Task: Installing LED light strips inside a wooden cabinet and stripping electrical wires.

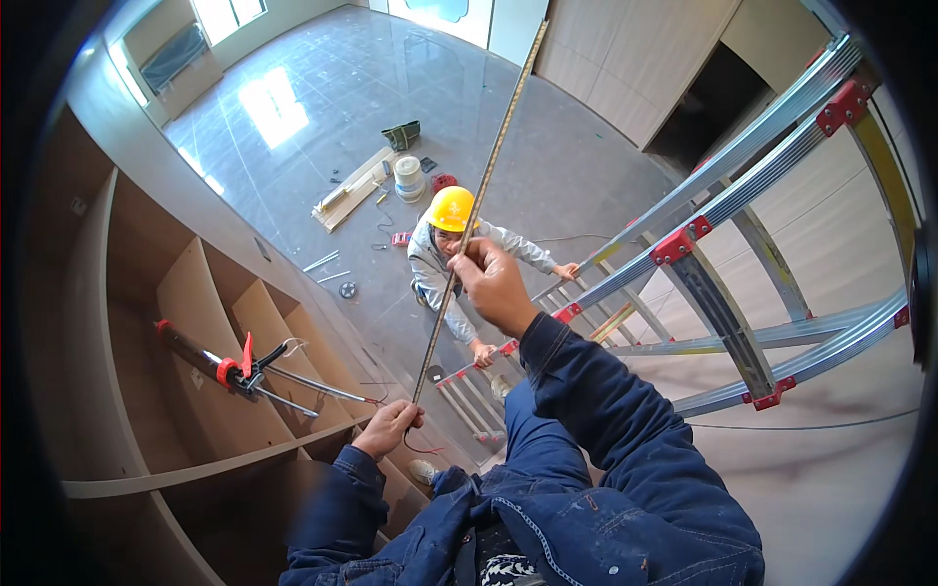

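Between the open-fronted shelf unit [220,415] at left and the ladder [767,167] at right, the long thin strip [493,161] slants from lower left to upper right before the person. The right arm is extended forward, elbow bent, its hand [496,286] pinching the strip partway along with fingers curled inward. The left hand [387,428], lower, closes its grip on the strip's lower end, above a red wire [423,450].

Thin strip [483,190] in left fingers [406,415] and right fingers [471,271]
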The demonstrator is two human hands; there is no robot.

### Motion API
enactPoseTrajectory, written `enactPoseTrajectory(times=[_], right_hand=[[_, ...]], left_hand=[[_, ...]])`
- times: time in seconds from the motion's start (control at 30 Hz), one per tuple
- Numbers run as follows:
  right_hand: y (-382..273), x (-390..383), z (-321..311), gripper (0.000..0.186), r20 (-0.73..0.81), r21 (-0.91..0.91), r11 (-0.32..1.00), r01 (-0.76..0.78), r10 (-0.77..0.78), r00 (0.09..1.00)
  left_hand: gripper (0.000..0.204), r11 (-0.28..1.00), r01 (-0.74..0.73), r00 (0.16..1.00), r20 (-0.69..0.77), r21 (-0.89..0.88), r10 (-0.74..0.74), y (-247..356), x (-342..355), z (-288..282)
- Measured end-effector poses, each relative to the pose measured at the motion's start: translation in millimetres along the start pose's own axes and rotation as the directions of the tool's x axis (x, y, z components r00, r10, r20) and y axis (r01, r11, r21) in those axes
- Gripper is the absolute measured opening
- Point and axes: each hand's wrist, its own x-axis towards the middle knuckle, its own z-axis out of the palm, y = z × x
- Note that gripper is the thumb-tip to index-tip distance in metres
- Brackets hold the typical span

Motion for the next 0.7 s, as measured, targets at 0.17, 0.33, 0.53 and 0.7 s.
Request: enactPoseTrajectory(times=[0.17,0.33,0.53,0.7], right_hand=[[4,-16,5,0.010,0.058,-0.129,0.984,0.120,-0.113,0.992],[-13,-30,9,0.013,0.201,-0.172,0.978,0.117,-0.081,0.976],[-28,-36,12,0.015,0.226,-0.108,0.984,0.142,-0.114,0.967],[-38,-45,16,0.016,0.273,-0.053,0.994,0.099,-0.081,0.959]], left_hand=[[0.031,1.000,0.014,0.998,-0.058,0.004,-0.014,-33,2,1],[0.032,0.999,0.039,0.993,-0.114,0.029,-0.036,-57,3,-1],[0.033,0.995,-0.032,0.991,-0.129,0.093,0.044,-82,2,-6],[0.034,0.987,-0.044,0.989,-0.134,0.155,0.065,-101,-2,-9]])
